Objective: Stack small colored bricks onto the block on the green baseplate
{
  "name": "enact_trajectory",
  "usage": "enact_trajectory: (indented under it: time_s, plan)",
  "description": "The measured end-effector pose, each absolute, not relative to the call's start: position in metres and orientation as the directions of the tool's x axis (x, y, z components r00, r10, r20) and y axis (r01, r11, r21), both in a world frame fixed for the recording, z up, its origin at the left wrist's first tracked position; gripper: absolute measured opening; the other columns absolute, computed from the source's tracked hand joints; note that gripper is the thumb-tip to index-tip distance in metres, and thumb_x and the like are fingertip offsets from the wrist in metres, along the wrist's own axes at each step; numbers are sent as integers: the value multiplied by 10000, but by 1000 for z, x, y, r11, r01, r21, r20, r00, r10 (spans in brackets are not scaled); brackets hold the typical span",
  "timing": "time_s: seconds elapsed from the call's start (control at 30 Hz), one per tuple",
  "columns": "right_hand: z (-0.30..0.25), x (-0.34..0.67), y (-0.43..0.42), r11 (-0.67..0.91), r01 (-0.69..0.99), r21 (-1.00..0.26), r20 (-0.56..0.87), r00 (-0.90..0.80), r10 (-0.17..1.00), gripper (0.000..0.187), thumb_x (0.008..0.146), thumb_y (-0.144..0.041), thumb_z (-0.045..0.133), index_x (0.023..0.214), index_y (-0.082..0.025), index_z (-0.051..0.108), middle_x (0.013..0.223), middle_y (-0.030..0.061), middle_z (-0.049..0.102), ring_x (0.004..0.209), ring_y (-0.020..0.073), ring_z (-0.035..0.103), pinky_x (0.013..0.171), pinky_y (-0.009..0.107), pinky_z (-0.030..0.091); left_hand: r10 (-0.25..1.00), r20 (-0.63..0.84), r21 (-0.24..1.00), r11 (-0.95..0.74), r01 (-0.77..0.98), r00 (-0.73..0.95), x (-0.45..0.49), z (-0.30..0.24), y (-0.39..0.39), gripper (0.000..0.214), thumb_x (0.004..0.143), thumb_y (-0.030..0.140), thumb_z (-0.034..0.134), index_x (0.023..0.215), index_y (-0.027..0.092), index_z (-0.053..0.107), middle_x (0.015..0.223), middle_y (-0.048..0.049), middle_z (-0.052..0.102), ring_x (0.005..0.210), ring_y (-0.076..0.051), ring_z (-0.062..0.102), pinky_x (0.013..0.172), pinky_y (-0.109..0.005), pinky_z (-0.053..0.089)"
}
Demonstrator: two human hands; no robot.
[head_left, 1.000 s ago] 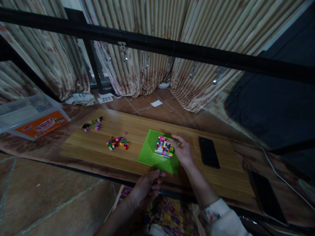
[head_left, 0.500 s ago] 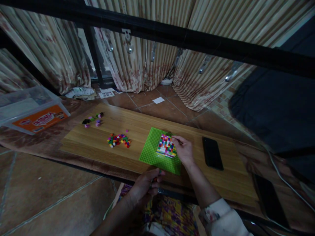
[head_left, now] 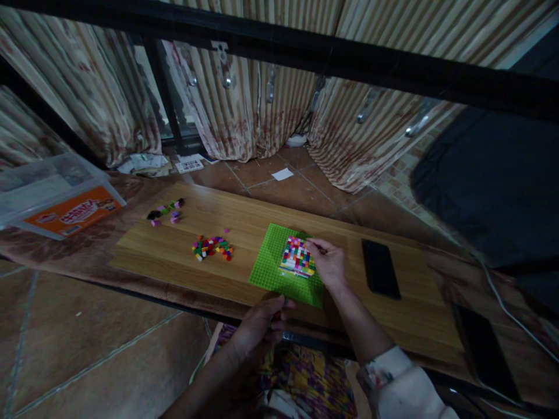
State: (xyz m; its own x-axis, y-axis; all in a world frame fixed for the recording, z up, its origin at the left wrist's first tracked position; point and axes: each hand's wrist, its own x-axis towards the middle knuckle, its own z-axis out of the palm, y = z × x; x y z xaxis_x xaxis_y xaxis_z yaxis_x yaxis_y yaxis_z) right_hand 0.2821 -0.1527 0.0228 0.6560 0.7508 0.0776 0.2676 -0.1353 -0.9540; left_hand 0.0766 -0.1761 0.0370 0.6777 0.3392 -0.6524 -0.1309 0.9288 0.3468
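A green studded baseplate lies on the wooden board, bearing a low block of multicoloured toy bricks. My right hand is at the block's far right corner, thumb and fingertips pinched together against it. Whether a brick sits between those fingertips is hidden. My left hand is held at the board's near edge, just below the baseplate, its fingers curled round small toy bricks, of which only bits of green and orange show.
Left of the baseplate is a heap of loose bricks. Farther left lie black, green and pink pieces and a clear plastic box with an orange label. A black phone lies at right, and a dark flat object beyond it.
The whole view has shifted slightly. Both hands keep almost the same place and grip, the right one still at the block's corner.
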Motion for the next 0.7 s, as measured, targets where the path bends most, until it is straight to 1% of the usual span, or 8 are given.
enact_trajectory:
  time_s: [0.2,0.3,0.33,0.37,0.43,0.5,0.57,0.7]
  plan:
    - [24,283,-155,-116,307,-945,118,647,754,302,730,-417,639,903,-184,722,878,59,728,809,213,655,752,341,499,361,-633,352,922,-160,685,79,43,-174,261,761,324,647,857,82,633,608,48,409,422,0,243,352,-130,107]
    - [34,275,-170,-61,404,-913,257,683,684,293,796,-389,585,992,-198,690,970,63,706,883,204,639,814,348,482,372,-611,368,915,-165,699,80,50,-169,277,767,327,649,867,69,635,620,42,410,435,3,244,356,-126,117]
    - [39,269,-178,-41,447,-894,315,689,653,275,825,-373,558,1001,-202,682,980,63,697,896,199,632,826,347,475,378,-605,376,911,-168,701,80,53,-167,282,767,325,653,879,68,636,624,41,409,440,2,250,357,-125,121]
    - [45,263,-188,-21,484,-875,356,672,650,248,843,-351,543,988,-204,681,987,64,688,916,196,624,840,344,467,385,-600,384,908,-171,701,81,55,-166,286,767,324,656,894,69,637,627,42,406,443,2,253,358,-124,123]
    - [57,247,-207,17,486,-874,363,627,689,197,864,-314,529,937,-217,684,936,50,682,873,181,624,803,323,475,399,-591,402,899,-173,701,82,60,-164,294,770,327,657,922,76,636,631,45,401,443,2,249,358,-124,126]
    - [67,232,-224,42,468,-883,312,518,796,164,863,-290,542,926,-236,683,924,39,676,874,177,622,796,319,478,411,-580,420,891,-173,704,84,62,-163,288,775,335,654,919,87,629,636,47,401,442,2,242,359,-124,127]
    - [72,220,-235,40,460,-887,259,424,868,159,857,-278,557,962,-251,674,960,38,664,917,181,612,822,329,478,417,-562,436,883,-172,715,86,64,-163,265,774,347,655,875,105,612,642,47,406,444,2,238,362,-123,124]
    - [71,213,-241,21,492,-871,231,370,900,180,849,-260,573,1007,-260,660,991,40,639,964,186,592,849,340,474,418,-520,477,865,-152,745,89,64,-167,270,777,382,646,783,126,562,646,48,403,448,-1,229,369,-126,109]
